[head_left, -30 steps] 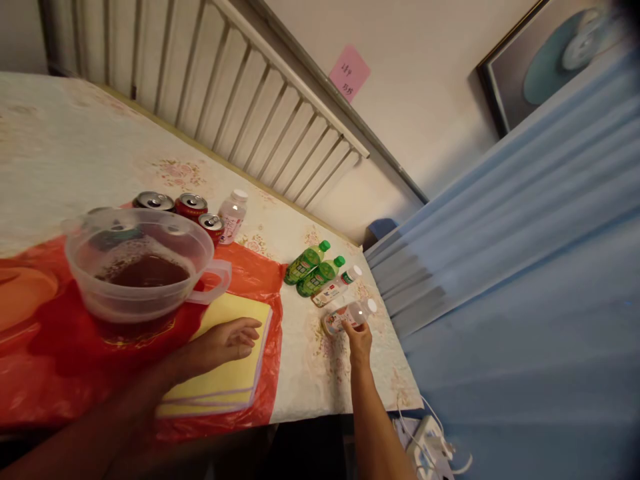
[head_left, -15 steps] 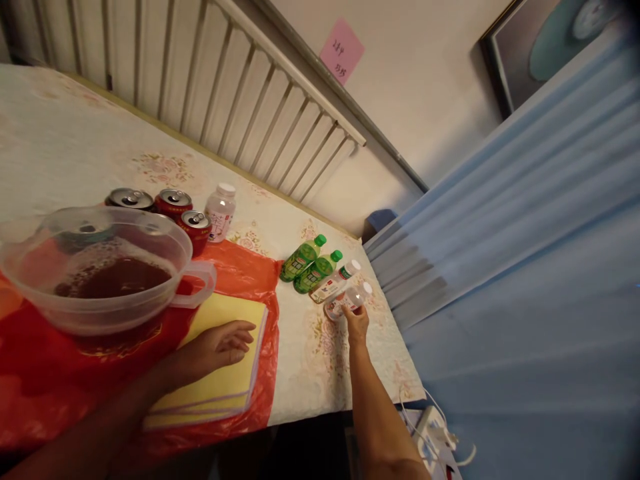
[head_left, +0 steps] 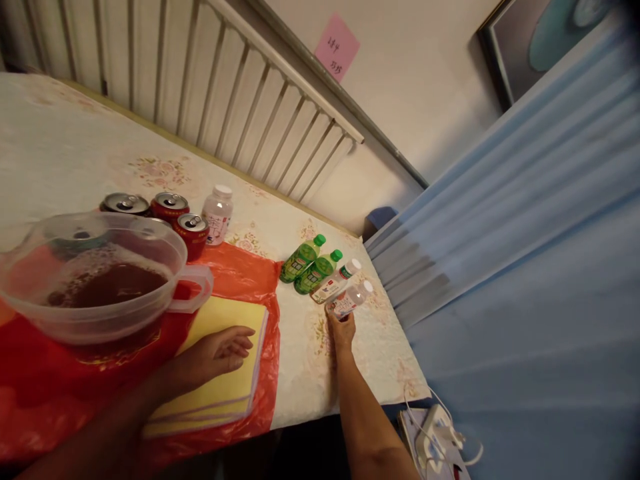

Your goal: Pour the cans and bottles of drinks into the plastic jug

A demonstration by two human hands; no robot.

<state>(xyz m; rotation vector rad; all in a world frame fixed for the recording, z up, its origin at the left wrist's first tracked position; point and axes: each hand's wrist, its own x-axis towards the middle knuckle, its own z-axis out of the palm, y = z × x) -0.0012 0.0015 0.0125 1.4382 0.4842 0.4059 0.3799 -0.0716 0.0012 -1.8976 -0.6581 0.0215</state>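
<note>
My right hand [head_left: 341,328] reaches across the table and grips the bottom end of a small clear bottle [head_left: 351,299] with a white cap, lying on its side. That bottle lies beside another clear bottle [head_left: 334,283] and two green bottles [head_left: 306,261], all on their sides in a row. My left hand [head_left: 216,352] rests flat and open on a yellow pad [head_left: 220,373] that lies on a red plastic sheet [head_left: 250,270].
A clear plastic jug [head_left: 95,280] with dark liquid stands on the red sheet. Behind it stand three red cans [head_left: 167,207] and an upright clear bottle [head_left: 217,215]. The flowered tablecloth [head_left: 310,373] ends at the right edge by a blue curtain [head_left: 525,267]. A white power strip [head_left: 440,437] lies below.
My right hand has slid the clear bottle a little farther away, closer to the row of lying bottles. The left hand has stayed on the yellow pad. The view shifted slightly.
</note>
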